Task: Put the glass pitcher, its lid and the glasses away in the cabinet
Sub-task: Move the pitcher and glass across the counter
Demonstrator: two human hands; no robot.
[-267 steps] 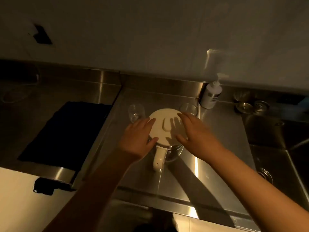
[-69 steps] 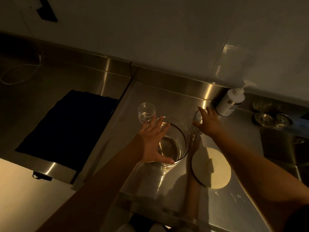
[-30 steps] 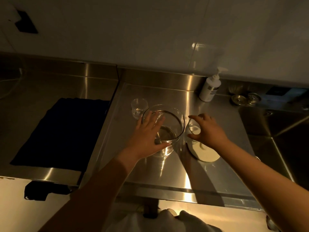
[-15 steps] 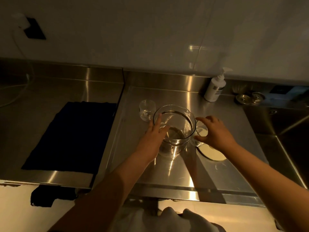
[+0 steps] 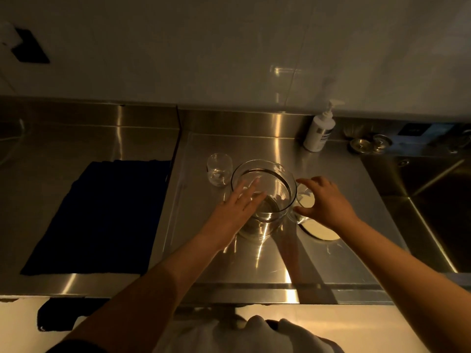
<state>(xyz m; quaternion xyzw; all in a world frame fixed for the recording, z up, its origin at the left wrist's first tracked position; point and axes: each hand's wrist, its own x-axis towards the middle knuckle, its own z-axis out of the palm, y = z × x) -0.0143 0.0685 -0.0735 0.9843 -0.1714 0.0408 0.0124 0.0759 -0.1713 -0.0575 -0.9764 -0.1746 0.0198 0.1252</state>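
The clear glass pitcher [image 5: 275, 179] stands open-topped on the steel counter [image 5: 254, 258]. My left hand [image 5: 238, 207] rests flat against its near left wall, fingers spread. My right hand [image 5: 323, 200] is closed around a small glass [image 5: 302, 202] just right of the pitcher, held over the cream round lid [image 5: 319, 231] lying flat on the counter. A second small glass [image 5: 219, 169] stands upright to the pitcher's left, apart from both hands.
A dark cloth [image 5: 102, 212] covers the counter's left section. A white pump bottle [image 5: 318, 131] stands by the backsplash. Metal drain parts [image 5: 369, 143] lie at the back right, above the sink basin [image 5: 433, 205].
My right hand picked up the far glass and carried it nearer, beside the pitcher and over the lid. My left hand stayed on the pitcher. The lid had earlier come off the pitcher.
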